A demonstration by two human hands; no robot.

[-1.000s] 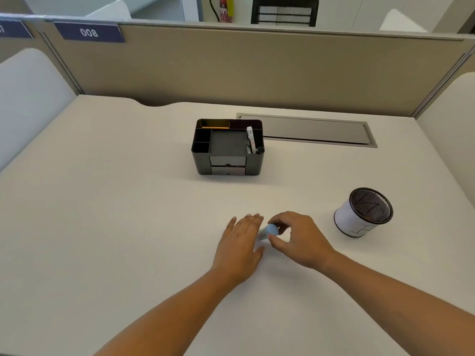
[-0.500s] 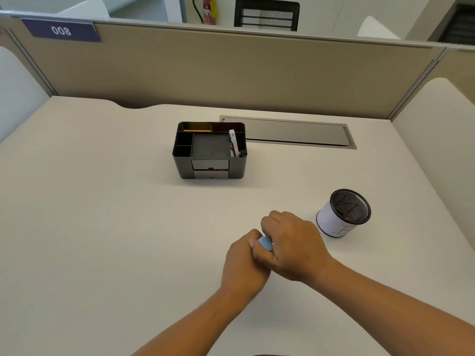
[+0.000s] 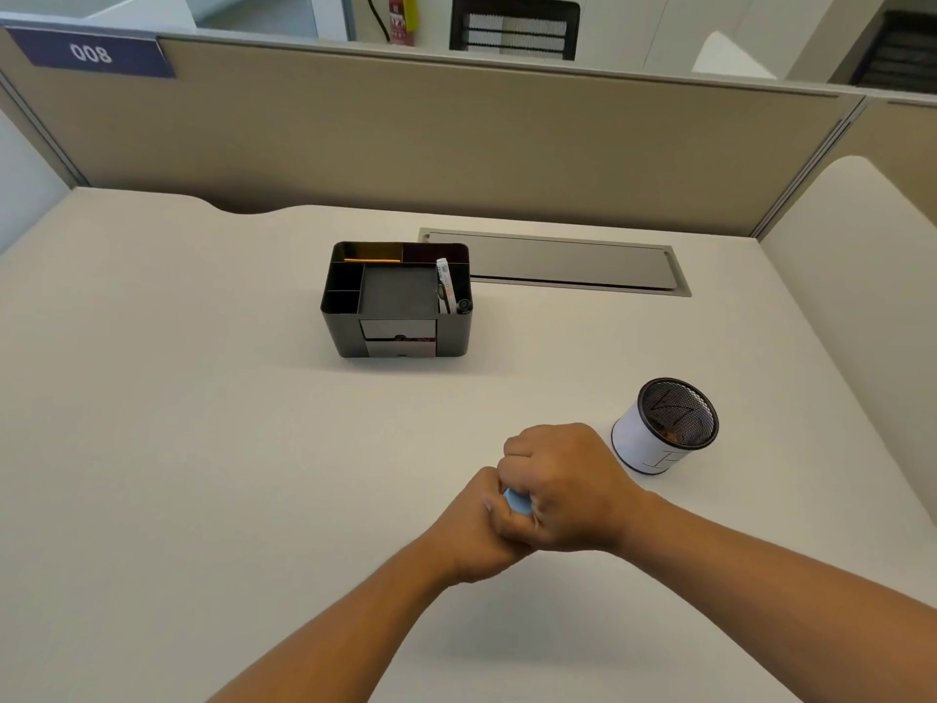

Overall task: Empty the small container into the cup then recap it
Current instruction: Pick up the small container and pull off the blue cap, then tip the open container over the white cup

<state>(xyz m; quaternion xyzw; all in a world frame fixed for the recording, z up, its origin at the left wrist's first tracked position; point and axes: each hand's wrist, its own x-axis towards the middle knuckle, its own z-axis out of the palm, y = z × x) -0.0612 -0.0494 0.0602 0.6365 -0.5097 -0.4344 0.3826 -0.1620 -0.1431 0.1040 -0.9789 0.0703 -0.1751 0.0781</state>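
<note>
Okay, both hands are bunched together over the near middle of the table [image 3: 177, 449], and the container [image 3: 517, 501] is wedged between them; only a sliver of light blue shows. My left hand [image 3: 474, 525] is curled around it from below and the left, my right hand [image 3: 568, 487] is fisted over the top, fingers clamped down. Looks to me like a grip for twisting or prying a cap, though I can't tell if the lid is on, loose or off, since the hands cover nearly all of it.

So where are we? Early, I'd say. Nothing is tipped toward the cup [image 3: 665, 426], which stands upright just right of and a little beyond my right hand, apart from it. Its mesh mouth is open and facing up; something brownish sits at the bottom, but it's too dim to name. Still to do, as I read it: get the cap off, pour into the cup, put the cap back on.

Around us: a black organiser [image 3: 398, 301] farther back in the middle, with an orange pencil [image 3: 372, 259] in its back slot and a white pen-like item [image 3: 444, 284] on its right side. Behind that, a grey cable flap [image 3: 568, 263] set in the table, then the partition [image 3: 456, 139] with a "008" tag [image 3: 91, 53]. The short path from hands to cup is bare, with nothing in the way.
</note>
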